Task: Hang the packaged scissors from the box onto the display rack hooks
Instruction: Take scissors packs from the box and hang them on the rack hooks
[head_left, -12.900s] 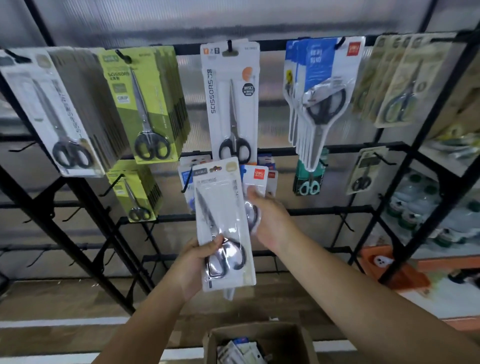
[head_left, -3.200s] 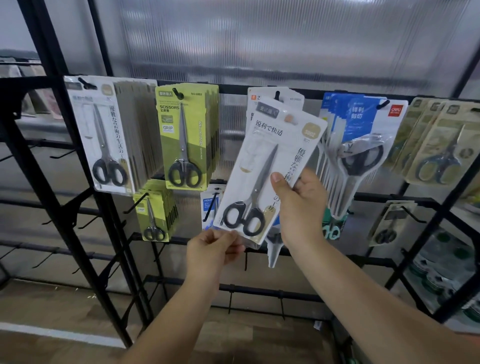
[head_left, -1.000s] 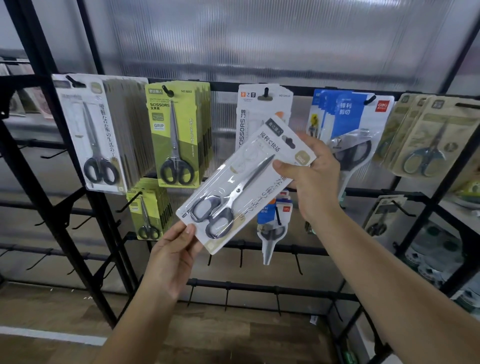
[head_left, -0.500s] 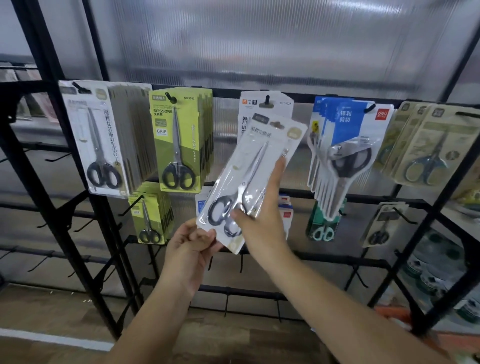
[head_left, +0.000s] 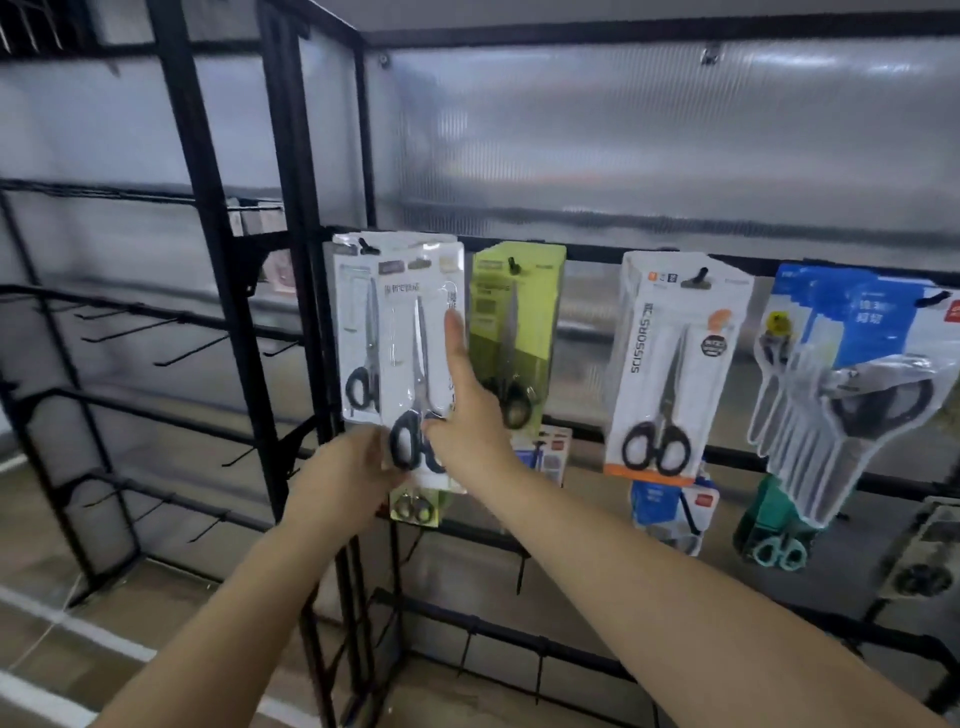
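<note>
One white scissors pack (head_left: 418, 364) is held upright against the stocked hook (head_left: 368, 244), its bottom pinched by the left hand (head_left: 358, 467), its face pressed by the flat, straight-fingered right hand (head_left: 462, 415); next, its hang-hole must be threaded onto that hook.

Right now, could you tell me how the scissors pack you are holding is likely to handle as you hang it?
The pack probably stays fairly stiff: it stands flat, held only low down by the left hand. The glossy blister may be slippery. Likely bottom-heavy, since the handles sit low.
</note>
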